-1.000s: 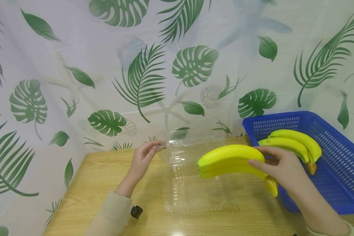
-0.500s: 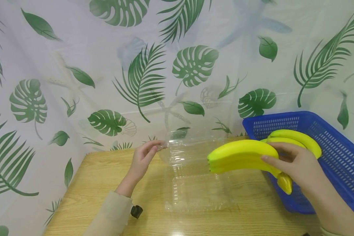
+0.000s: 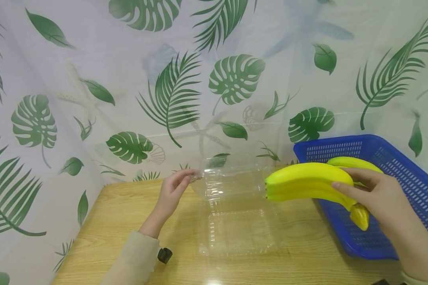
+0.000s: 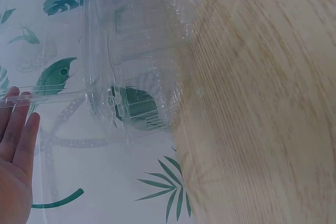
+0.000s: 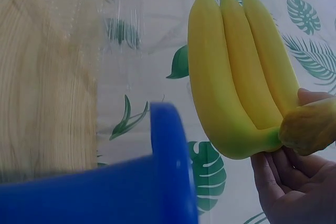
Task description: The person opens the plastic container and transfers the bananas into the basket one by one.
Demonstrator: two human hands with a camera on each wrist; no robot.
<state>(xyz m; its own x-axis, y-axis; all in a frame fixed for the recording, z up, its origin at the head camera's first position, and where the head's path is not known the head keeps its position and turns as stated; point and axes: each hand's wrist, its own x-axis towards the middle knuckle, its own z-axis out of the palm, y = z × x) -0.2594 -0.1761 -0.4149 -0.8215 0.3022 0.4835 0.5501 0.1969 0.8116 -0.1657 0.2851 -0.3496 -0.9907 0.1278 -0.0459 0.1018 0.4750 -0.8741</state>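
Observation:
A bunch of bananas (image 3: 308,181) is held up by my right hand (image 3: 381,198), which grips it near the stem, over the blue basket's left side. In the right wrist view the bunch (image 5: 231,77) shows three bananas side by side, tips up. A clear plastic clamshell container (image 3: 240,231) stands open on the table, its lid (image 3: 232,180) raised at the back. My left hand (image 3: 171,192) holds the lid's left edge by the fingertips. The left wrist view shows fairly straight fingers (image 4: 23,114) at the lid's rim (image 4: 58,97); the thumb is out of sight there.
A blue perforated basket (image 3: 406,186) stands at the right. Another bunch of bananas (image 3: 356,162) lies in it, partly hidden behind the held one. The wooden table (image 3: 128,221) meets a leaf-patterned curtain (image 3: 199,79) at the back.
My right hand has moved right and slightly up with the bananas, from over the container toward the basket, covering more of the bunch inside. My left hand and the container stay put.

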